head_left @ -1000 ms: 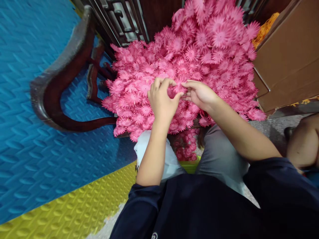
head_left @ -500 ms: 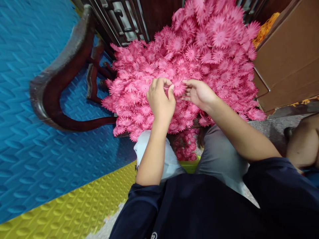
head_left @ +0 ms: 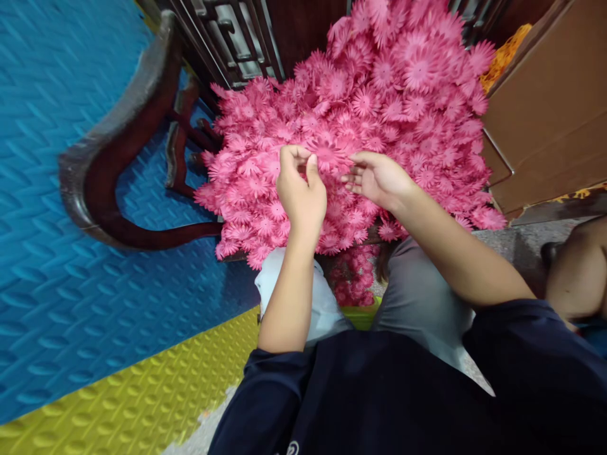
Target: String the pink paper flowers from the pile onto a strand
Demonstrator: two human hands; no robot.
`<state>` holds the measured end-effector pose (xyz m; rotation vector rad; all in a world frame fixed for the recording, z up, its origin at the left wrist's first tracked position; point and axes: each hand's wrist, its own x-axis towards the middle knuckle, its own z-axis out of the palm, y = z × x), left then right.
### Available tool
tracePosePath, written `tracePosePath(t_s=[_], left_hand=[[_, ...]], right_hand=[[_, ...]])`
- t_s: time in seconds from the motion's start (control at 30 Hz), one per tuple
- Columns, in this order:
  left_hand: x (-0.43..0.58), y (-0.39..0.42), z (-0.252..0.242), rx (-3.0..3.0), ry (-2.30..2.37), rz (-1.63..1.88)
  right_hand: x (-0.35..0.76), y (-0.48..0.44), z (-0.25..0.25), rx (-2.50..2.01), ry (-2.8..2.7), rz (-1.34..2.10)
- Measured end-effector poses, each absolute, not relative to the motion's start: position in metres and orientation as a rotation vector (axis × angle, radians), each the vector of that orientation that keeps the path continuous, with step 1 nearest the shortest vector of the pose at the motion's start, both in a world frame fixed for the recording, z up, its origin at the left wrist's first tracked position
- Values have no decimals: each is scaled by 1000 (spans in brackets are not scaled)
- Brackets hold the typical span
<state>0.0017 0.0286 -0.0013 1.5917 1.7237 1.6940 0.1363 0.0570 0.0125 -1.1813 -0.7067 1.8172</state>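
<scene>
Between my two hands is a pink artificial flower (head_left: 328,155) with narrow petals, held above a large heap of similar flowers (head_left: 408,120). My left hand (head_left: 302,193) is closed, its thumb and forefinger pinching the flower's left edge. On the opposite side, my right hand (head_left: 379,180) has thumb and forefinger tips at the right petals, palm partly turned up. Its other fingers curl loosely below.
A dark wooden armrest (head_left: 109,208) curves out at the left, over blue matting (head_left: 57,303) and a yellow mat strip (head_left: 156,379). A cardboard box (head_left: 550,120) stands at the right, near orange strands (head_left: 507,57). Another person's bare limb (head_left: 581,272) shows at the right edge.
My left hand has moved slightly left. The flower between my hands now looks wider and more tilted. My right hand has barely moved.
</scene>
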Motion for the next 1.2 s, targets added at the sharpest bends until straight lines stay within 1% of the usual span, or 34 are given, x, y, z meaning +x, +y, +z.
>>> tracePosePath(t_s=[0.27,0.43,0.5,0.67,0.73,1.07,1.2], left_hand=[[-18,46,-14,1113,1594,1908],[-20,49,-11,905,1575,1805],[-19,49,-13,953,1630,1740],[-20,46,-20,1415,1805,1658],[-18,42,-18,1505,1830,1651],[-10,38,-6,1514,1784,1520],[-5,35,-3,1572,1673,1442]], right_hand=[[137,57,9,-1200,-714,1767],[145,66,5,-1266,-710,1673],[147,67,4,-1274,-682,1648],[143,65,1,-1275,-711,1650],[140,64,1,-1280,-703,1660],[140,64,2,-1285,-688,1680],[139,64,1,-1280,-706,1676]])
